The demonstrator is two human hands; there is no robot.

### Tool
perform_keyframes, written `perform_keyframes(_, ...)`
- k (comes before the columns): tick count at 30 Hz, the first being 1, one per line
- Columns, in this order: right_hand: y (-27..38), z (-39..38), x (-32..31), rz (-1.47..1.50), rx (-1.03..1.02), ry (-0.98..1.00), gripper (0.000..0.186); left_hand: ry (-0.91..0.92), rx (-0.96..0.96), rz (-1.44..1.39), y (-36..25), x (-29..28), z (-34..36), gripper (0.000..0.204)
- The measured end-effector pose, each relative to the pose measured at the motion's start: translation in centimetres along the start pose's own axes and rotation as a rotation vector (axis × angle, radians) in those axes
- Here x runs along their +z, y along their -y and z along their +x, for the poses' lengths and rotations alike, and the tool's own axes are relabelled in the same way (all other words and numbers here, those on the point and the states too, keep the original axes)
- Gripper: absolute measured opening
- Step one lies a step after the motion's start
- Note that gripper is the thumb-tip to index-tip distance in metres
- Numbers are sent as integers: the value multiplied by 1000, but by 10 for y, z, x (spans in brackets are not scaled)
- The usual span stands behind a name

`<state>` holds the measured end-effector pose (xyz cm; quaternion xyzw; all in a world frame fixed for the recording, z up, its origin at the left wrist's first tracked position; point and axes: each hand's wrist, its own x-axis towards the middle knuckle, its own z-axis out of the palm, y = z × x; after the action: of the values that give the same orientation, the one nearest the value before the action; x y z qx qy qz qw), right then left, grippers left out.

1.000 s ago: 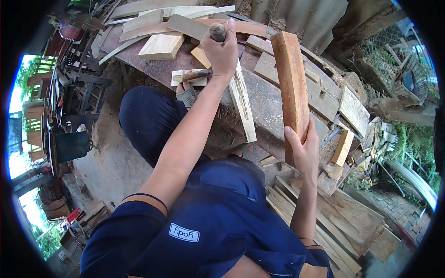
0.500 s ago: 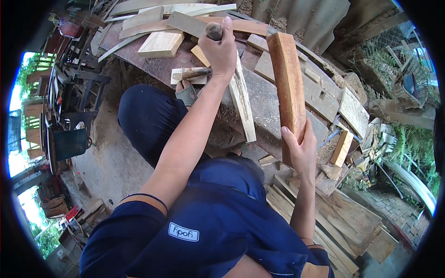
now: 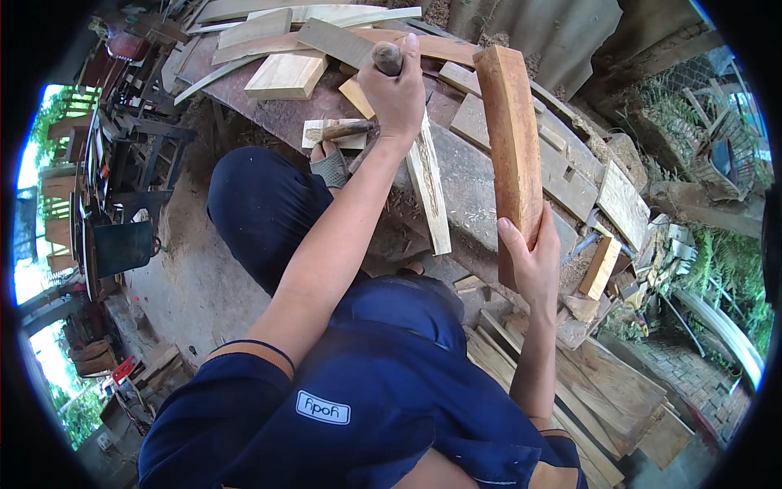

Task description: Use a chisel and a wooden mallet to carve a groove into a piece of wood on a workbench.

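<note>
My left hand [image 3: 393, 102] is closed around the upright round wooden handle of a chisel [image 3: 387, 58]; its blade is hidden below the fist. Under that hand a narrow pale wood piece [image 3: 432, 200], with a rough cut along its face, slants toward me on the bench. A thick, reddish-brown wooden block [image 3: 511, 130] stands nearly upright in my right hand [image 3: 533, 257], gripped around its lower end. The block is apart from the chisel handle. Beside my left wrist lies another wooden-handled tool [image 3: 346, 129], above a small pale block [image 3: 314, 137].
Several boards and offcuts lie along the bench [image 3: 468, 183], among them a thick pale block [image 3: 285, 77] and a flat board [image 3: 623, 200]. Wood shavings are scattered about. My bent knee [image 3: 265, 212] and sandalled foot [image 3: 331, 169] are beside the bench. Planks [image 3: 611, 391] are stacked at lower right.
The wooden block in my right hand has risen slightly. My left hand, still around the chisel handle, has shifted a little to the right in the picture. The whole view has moved slightly.
</note>
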<state>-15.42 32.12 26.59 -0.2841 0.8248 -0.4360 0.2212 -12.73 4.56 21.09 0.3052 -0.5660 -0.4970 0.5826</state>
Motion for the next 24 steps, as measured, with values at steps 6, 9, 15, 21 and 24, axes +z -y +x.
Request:
perform_keyframes(6, 1, 1, 1, -34, 30, 45, 66, 0, -3, -21, -5, 3, 1, 39)
perform_keyframes(9, 1, -1, 3, -33, 34, 41, 64, 2, -9, -56, -5, 4, 3, 40)
perform_keyframes(15, 1, 2, 4, -13, 39, 44, 62, -8, 35, -13, 3, 6, 4, 39)
perform_keyframes(21, 0, 4, 6, -15, 16, 28, 62, -20, -7, -67, -1, 3, 9, 37)
perform_keyframes(24, 1, 5, 5, -34, 42, 31, 62, -6, -3, -53, 0, 4, 10, 37)
